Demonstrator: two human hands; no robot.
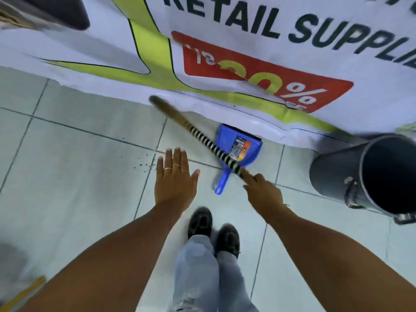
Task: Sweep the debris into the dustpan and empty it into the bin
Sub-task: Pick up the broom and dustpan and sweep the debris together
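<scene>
A blue dustpan [242,141] lies on the tiled floor, its handle pointing toward me and its mouth against a banner's edge. My right hand [264,194] grips the near end of a broom stick [202,138] with black-and-white stripes; the stick slants up-left across the dustpan, and its far end is blurred. My left hand [176,179] hovers flat with fingers spread and holds nothing. Small dark debris [144,164] is scattered on the tile just left of that hand. A grey metal bin [337,174] stands at the right, its open mouth tilted toward me.
A large white banner [247,64] with green, red and dark lettering covers the floor beyond the dustpan. My two shoes [212,230] stand below the hands. A dark shape [65,10] sits at the top left, and a yellow strip [24,293] at the bottom left.
</scene>
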